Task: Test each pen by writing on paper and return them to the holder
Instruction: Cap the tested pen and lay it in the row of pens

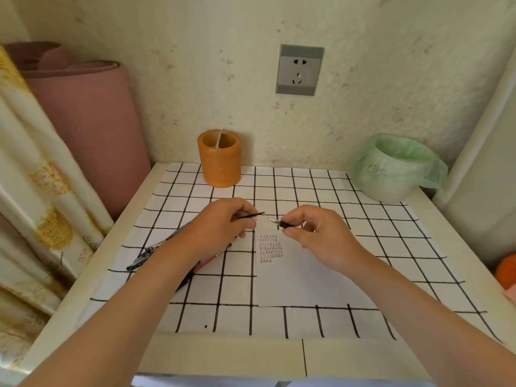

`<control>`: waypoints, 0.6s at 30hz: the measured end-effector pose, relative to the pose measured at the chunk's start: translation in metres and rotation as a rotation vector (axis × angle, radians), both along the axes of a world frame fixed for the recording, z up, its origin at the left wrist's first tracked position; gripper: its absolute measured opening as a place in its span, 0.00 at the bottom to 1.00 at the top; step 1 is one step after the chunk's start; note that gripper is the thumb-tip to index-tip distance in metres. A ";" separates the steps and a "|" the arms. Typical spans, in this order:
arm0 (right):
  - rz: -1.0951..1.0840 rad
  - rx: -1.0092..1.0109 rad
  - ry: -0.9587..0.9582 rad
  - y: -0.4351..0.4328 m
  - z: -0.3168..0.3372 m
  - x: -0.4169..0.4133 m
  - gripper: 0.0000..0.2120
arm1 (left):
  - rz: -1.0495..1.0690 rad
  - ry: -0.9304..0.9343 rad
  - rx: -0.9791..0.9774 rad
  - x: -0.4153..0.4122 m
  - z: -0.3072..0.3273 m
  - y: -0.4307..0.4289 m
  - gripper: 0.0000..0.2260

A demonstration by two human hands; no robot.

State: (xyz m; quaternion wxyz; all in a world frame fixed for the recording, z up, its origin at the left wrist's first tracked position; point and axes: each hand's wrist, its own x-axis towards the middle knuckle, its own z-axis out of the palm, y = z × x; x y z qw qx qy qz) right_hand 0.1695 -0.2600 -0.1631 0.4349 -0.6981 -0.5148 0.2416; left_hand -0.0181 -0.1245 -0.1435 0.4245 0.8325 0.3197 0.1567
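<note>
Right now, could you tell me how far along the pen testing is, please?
Done: the paper carries several rows of black and red test marks. In hand: the left hand pinches a thin black rod, the right hand a short tipped pen piece, held apart. Left: several pens lie beside the paper, not yet in the orange holder.

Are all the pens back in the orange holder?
No, several pens lie on the table under the left forearm, outside the holder.
</note>
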 end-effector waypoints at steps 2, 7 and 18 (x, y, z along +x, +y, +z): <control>-0.020 -0.033 -0.133 -0.002 -0.002 -0.001 0.08 | -0.006 0.024 0.008 0.002 0.000 0.001 0.05; -0.010 -0.012 -0.166 -0.001 0.000 -0.002 0.06 | -0.048 0.059 0.043 0.005 -0.002 0.000 0.05; 0.039 -0.026 -0.305 -0.002 -0.003 -0.005 0.07 | -0.103 0.076 0.092 0.005 -0.002 -0.004 0.07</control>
